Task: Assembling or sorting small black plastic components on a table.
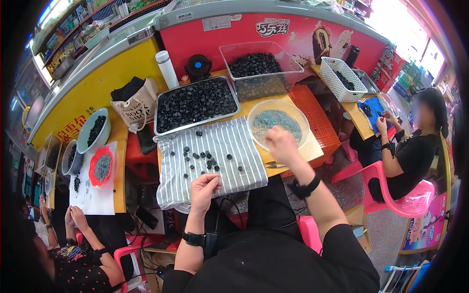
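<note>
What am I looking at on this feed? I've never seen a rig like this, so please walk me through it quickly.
There's no machine: a person works bare-handed. A wide fisheye camera on their head looks down, so straight edges bend.

On the table, a striped cloth carries scattered black round pieces. Beyond it stand a metal tray and a clear bin with more. A round bowl holds blue-grey bits.

The left hand is at the cloth's near edge, thumb and fingers together; the right hand, blurred, is over the bowl's near side. I can't tell whether either holds anything small.
</note>
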Tool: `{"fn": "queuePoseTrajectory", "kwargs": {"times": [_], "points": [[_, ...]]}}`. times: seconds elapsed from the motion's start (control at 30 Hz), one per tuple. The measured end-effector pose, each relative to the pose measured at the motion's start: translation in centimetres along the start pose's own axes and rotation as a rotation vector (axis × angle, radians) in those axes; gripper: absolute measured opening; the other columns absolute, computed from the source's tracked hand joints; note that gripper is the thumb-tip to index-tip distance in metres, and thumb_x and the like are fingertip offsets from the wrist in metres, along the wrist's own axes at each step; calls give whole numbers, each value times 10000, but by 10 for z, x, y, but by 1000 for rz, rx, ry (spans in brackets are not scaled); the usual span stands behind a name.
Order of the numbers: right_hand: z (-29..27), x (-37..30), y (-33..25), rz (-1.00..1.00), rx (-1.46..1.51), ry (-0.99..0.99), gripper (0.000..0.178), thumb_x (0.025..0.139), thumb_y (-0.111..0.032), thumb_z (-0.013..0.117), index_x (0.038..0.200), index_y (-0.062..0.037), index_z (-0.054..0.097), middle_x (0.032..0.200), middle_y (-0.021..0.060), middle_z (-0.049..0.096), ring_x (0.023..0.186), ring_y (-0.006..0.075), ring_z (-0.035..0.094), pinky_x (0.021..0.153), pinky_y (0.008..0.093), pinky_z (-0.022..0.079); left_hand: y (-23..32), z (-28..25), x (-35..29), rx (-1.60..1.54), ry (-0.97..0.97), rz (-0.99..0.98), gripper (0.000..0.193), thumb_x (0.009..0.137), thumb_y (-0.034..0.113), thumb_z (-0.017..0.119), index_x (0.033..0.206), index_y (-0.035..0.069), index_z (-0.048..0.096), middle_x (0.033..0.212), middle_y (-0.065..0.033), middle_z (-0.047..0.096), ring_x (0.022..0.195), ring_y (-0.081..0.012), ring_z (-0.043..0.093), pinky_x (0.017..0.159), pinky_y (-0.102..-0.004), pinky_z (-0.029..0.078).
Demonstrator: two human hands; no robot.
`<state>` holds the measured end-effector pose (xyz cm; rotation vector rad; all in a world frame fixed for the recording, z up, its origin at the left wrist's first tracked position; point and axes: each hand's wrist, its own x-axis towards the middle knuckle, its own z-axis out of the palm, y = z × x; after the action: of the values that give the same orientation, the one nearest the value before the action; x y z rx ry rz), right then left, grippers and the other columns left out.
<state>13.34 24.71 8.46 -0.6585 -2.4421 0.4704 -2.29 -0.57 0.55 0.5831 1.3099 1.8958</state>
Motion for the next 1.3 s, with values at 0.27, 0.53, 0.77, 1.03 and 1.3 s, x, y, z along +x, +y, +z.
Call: {"fn": "queuePoseTrajectory", "kwargs": {"times": [0.27, 0.53, 0.77, 1.03, 1.3], "points": [[10, 12, 65, 239, -161, -337, 102, 710, -126, 664, 741, -30, 653, 819, 179, 664, 835, 375, 649, 723, 465, 508, 3, 8, -3, 58, 60, -19, 127, 932, 50, 642, 1032, -11, 692, 843, -58, 698, 735, -93, 644, 680, -215, 503], [15, 14, 67, 129, -118, -300, 92, 739, -97, 622, 776, -13, 628, 804, 213, 661, 843, 403, 642, 740, 488, 502, 6, 18, -7, 83, 118, -47, 127, 923, 34, 647, 1028, -20, 692, 840, -48, 689, 754, -90, 628, 669, -217, 482], [4, 14, 52, 167, -153, -306, 101, 753, -113, 633, 772, -14, 623, 808, 205, 655, 857, 405, 642, 749, 487, 506, 4, 27, -9, 163, 168, -1, 116, 916, 39, 654, 1005, -22, 697, 839, -35, 685, 745, -75, 617, 658, -205, 465], [6, 16, 58, 180, -171, -393, 81, 721, -74, 597, 735, -4, 638, 823, 191, 661, 862, 389, 646, 749, 478, 507, 3, 41, -1, 441, 50, 78, 111, 896, -3, 661, 997, -39, 687, 859, -27, 663, 774, -63, 603, 681, -206, 469], [-6, 18, 67, 289, 53, -264, 63, 719, -31, 590, 752, -23, 643, 828, 183, 660, 855, 375, 644, 727, 462, 503, 1, 35, 4, 370, 87, 134, 75, 877, -15, 651, 932, -51, 686, 789, -56, 638, 670, -78, 569, 597, -230, 440]]}}
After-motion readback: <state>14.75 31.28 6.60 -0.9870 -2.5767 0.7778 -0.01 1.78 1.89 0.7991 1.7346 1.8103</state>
